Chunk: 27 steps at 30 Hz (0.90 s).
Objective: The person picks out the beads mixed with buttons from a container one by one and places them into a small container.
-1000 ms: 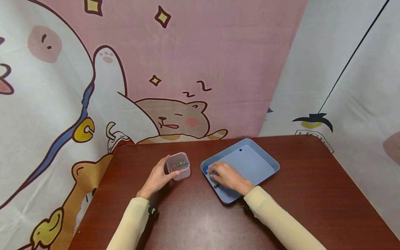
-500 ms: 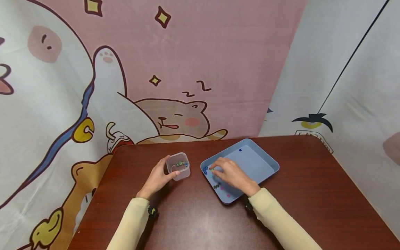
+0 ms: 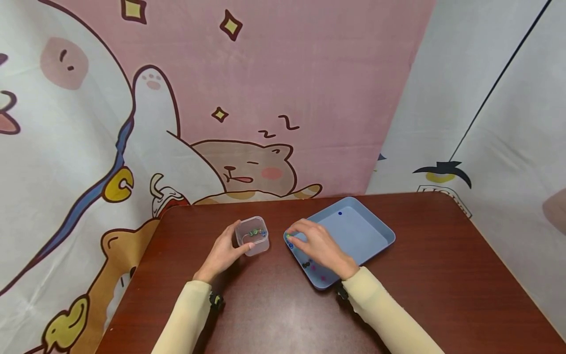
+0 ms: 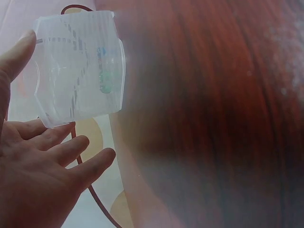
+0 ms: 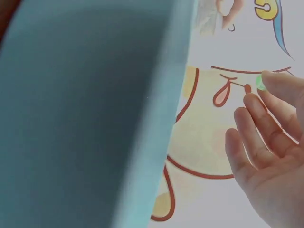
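Head view has your right hand over the left corner of the light-blue, shallow rectangular tray, thumb and index finger pinching a small, bright green bead. From your right wrist, that bead looks pale and see-through, with a rounded edge and part of it hidden by your thumb tip; your other fingers are gently bent, clear of it. Your left hand grips the clear, square plastic container with rounded corners, thumb on its near side. Inside the container, a few green and blue beads form a rough row, blurred through its cloudy wall in the left wrist view. Below your right fingertips, blue beads lie against the tray's left side. Dark beads and pink beads lie nearer you, and one dark-blue bead rests well apart, near the far corner. The tray lies on the reddish-brown wood-grain table, a gap separating it from the container to its left.
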Available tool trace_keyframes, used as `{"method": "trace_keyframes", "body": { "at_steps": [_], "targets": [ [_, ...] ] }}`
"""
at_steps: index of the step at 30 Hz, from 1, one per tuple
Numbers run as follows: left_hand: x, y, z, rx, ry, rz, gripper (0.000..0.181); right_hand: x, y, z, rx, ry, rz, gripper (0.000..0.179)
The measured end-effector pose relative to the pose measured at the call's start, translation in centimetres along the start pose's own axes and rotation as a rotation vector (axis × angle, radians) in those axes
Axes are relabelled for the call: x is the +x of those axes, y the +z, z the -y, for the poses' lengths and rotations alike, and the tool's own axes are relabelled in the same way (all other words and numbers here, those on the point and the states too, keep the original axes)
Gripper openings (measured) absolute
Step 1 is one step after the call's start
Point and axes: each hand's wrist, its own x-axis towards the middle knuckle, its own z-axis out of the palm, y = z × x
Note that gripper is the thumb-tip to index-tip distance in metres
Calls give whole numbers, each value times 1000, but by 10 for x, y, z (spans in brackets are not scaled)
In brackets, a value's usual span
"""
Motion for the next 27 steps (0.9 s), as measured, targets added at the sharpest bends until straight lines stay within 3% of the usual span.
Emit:
{"method": "trace_keyframes", "body": {
  "at_steps": [18, 27],
  "targets": [
    [0, 0, 1, -6, 12, -2, 95, 45, 14, 34, 39, -9, 4, 15],
    [2, 0, 4, -3, 40, -4, 95, 62, 26, 40, 0, 6, 73, 15]
  ]
}}
